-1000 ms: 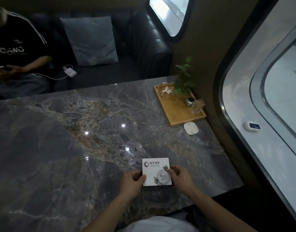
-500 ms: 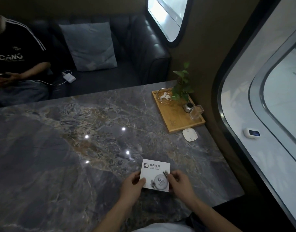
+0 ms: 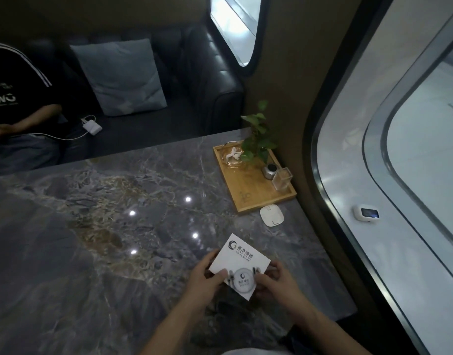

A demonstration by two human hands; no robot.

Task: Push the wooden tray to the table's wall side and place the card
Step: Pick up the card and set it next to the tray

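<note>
Head view: the card (image 3: 239, 266) is pinched over the table's (image 3: 92, 226) near edge, left hand (image 3: 206, 283) and right hand (image 3: 274, 281) fingers closed on it; the wooden tray (image 3: 251, 184) lies ahead-right, along the wall-side edge, nearer the right hand

Card (image 3: 239, 265) print blurred, text unreadable; its near corners covered by left hand (image 3: 204, 283) and right hand (image 3: 276, 285). Forearms cut off at 6 o'clock edge. Seated person (image 3: 12, 103) at 10 o'clock cropped by left edge, shirt lettering partial. Plant (image 3: 258, 134) hides part of wooden tray (image 3: 248, 193). White item in glass dish (image 3: 233, 155) too small to tell.
</note>
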